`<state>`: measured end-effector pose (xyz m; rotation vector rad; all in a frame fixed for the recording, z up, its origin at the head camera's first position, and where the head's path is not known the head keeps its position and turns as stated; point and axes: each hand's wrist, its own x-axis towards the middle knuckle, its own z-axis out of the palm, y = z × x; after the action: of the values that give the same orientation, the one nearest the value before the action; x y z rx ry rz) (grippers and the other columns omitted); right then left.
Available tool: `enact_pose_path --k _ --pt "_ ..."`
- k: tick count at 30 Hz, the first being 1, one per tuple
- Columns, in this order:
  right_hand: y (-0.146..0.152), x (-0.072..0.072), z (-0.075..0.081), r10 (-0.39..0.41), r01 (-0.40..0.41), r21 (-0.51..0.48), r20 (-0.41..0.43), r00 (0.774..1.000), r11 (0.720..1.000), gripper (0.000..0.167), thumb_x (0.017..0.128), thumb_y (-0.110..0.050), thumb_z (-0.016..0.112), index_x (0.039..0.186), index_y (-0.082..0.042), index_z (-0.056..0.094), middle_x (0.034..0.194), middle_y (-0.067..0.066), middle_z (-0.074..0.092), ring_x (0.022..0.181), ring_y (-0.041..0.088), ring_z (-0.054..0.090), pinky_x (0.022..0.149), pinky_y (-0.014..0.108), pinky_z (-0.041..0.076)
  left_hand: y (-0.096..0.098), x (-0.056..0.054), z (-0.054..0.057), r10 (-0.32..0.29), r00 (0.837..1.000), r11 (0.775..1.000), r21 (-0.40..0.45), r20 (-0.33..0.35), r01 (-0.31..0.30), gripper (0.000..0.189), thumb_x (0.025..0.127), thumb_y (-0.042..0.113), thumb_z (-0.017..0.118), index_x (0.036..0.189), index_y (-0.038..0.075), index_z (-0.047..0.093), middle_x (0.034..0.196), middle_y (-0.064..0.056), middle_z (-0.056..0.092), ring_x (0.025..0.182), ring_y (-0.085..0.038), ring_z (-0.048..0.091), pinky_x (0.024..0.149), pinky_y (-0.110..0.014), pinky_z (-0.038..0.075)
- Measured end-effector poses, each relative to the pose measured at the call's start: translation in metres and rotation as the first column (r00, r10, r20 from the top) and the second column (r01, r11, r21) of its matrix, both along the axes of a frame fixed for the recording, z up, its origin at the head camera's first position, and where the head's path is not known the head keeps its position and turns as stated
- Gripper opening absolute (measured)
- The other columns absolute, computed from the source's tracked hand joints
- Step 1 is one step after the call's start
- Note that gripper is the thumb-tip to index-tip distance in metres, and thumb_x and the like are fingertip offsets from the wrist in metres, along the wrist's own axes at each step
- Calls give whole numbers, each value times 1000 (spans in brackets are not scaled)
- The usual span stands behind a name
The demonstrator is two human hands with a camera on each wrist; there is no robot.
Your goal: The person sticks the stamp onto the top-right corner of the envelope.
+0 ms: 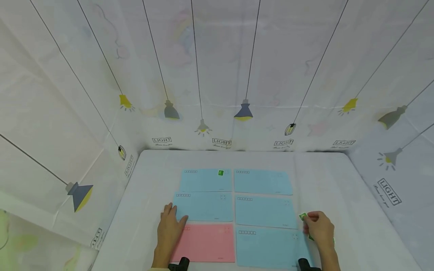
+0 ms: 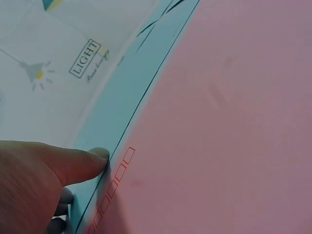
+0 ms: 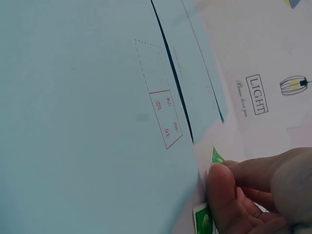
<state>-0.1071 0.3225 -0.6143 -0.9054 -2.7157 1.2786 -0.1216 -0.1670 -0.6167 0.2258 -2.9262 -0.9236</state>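
Lower left of the head view: left hand (image 1: 171,226), one. Beneath its thumb — the seam between a middle-left blue envelope (image 1: 203,207) and a pink envelope (image 1: 207,244); thumb tip on the blue strip in the left wrist view. Grasp: none; thumb spread away from the fingers, which lie at the blue envelope's left edge. Forearm enters at the bottom edge, hand pointing up the frame.

Centre: top-left blue envelope (image 1: 200,180), bearing an affixed-side green stamp (image 1: 221,172) near its upper right corner, well apart from both hands. Right column: three blue envelopes, namely upper (image 1: 262,182), middle (image 1: 266,212) and lower (image 1: 271,248).

Lower right: pinched stamp (image 1: 303,216), green with pale border, at the upper left of the right hand (image 1: 320,229) and just beside the middle envelope's right edge. Grasp: thumb and fingertip pinching the stamp; other fingers curled. Forearm rises from the bottom edge, leaning left. Under the hand — a further green stamp (image 3: 204,219), partly hidden, on the white tabletop (image 1: 352,188).
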Motion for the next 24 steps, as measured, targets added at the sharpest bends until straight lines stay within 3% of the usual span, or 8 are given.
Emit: enact_pose_path --k 10,18,24 --pt "9 0 2 -44 45 -31 10 999 999 30 99 -12 59 120 9 57 93 21 69 65 16 71 55 27 57 -1 2 -2 5 1000 1000 16 -24 -5 67 88 30 76 135 -13 54 150 -28 46 142 -51 38 108 -63 42" --pt "17 -5 10 -40 40 67 1 999 997 32 99 -18 57 121 5 62 102 22 71 73 17 71 57 20 43 -2 1 -3 13 1000 1000 10 -8 -13 67 88 32 75 135 -12 55 150 -28 46 142 -52 38 109 -64 40" --pt "3 -17 23 -5 2 -32 -84 996 999 34 101 -19 57 124 6 60 101 21 70 67 10 72 61 21 57 -2 2 -2 6 1000 1000 17 2 -6 67 90 32 74 136 -12 54 151 -28 45 142 -53 36 109 -66 39"
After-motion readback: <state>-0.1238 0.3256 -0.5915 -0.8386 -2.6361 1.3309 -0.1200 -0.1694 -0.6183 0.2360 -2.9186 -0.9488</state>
